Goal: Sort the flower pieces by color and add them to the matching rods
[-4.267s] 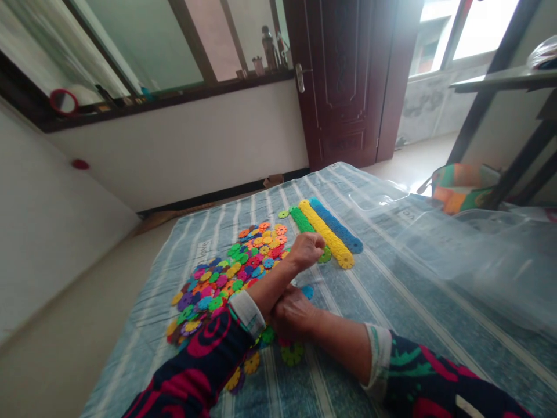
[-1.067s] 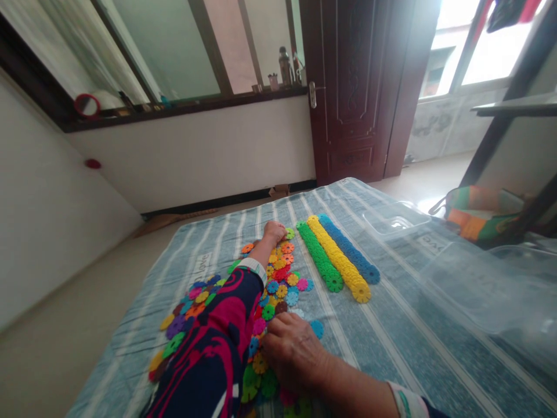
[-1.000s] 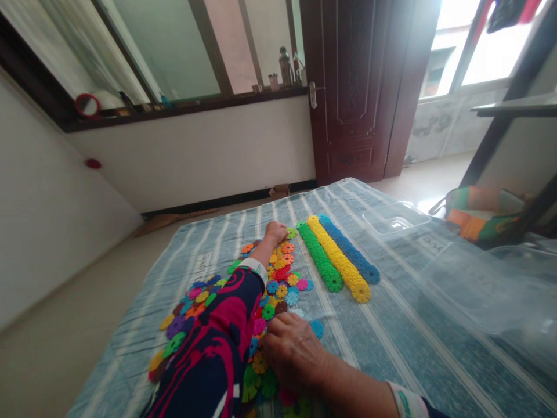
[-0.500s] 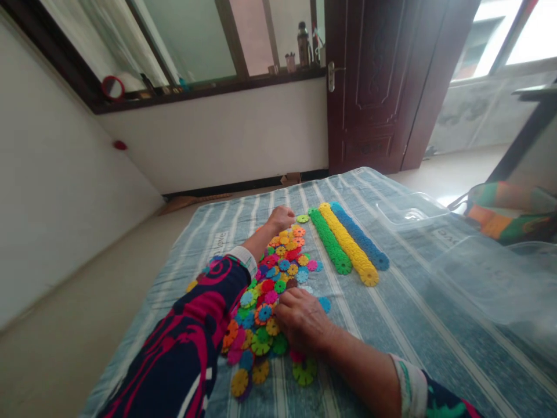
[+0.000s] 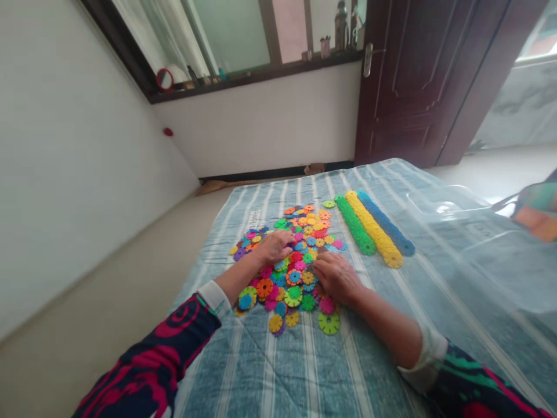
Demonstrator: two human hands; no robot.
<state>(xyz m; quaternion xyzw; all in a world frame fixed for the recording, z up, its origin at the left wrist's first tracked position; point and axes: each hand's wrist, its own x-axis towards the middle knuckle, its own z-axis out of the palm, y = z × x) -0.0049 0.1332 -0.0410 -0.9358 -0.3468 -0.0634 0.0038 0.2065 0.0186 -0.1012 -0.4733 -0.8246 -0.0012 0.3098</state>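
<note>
A pile of plastic snowflake discs [image 5: 293,293] in many colours lies spread on the striped bed sheet. My left hand [image 5: 274,246] reaches over its middle, fingers stretched forward and the thumb a little apart; I see nothing held. At the pile's right side, my right hand [image 5: 338,277] has its fingers curled together, touching the discs; what is between them, if anything, is hidden. Beyond lie three long rows of overlapping discs: a green row [image 5: 354,225], a yellow row [image 5: 373,228] and a blue row [image 5: 385,222]. One light green disc [image 5: 328,204] lies left of the green row's far end.
Clear plastic boxes, one farther off [image 5: 448,203] and one nearer [image 5: 513,270], stand at the right, with a colourful cloth item [image 5: 537,212] beside them. The bed sheet [image 5: 278,383] reaches toward a white wall and a dark red door [image 5: 413,87].
My left hand has drawn back from near the light green disc to the pile's middle. My right hand stays at the pile's right side. The view has shifted left.
</note>
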